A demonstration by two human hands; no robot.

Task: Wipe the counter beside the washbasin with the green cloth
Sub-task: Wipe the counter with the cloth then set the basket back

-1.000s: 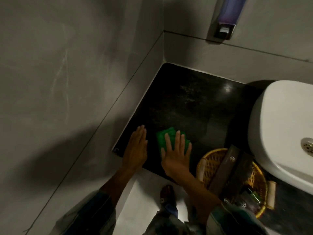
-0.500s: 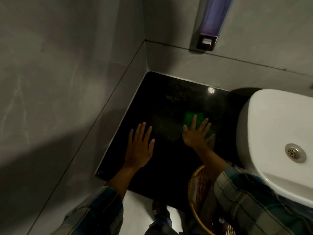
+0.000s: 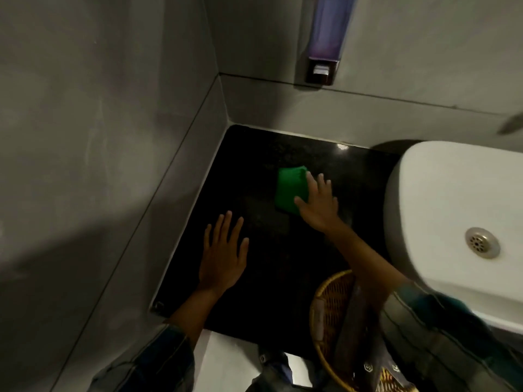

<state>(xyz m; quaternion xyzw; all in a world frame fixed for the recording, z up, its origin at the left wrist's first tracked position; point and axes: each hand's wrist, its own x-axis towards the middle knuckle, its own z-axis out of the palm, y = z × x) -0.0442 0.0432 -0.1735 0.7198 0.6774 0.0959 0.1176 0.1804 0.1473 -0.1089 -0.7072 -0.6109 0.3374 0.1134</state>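
A folded green cloth (image 3: 290, 189) lies flat on the black stone counter (image 3: 271, 261), toward its back middle. My right hand (image 3: 318, 206) presses down on the cloth's right part with fingers spread, covering that edge. My left hand (image 3: 223, 256) rests palm down on the bare counter nearer the front left, fingers apart, holding nothing. The white washbasin (image 3: 441, 210) stands to the right of the counter, its metal drain (image 3: 482, 242) visible.
Grey walls close the counter on the left and back. A soap dispenser (image 3: 328, 38) hangs on the back wall. A wicker basket (image 3: 329, 312) with dark packets sits at the counter's front right under my right forearm. The floor shows below the front edge.
My right hand has slid the green cloth from the front edge toward the back of the counter. My left hand has moved a little farther onto the counter.
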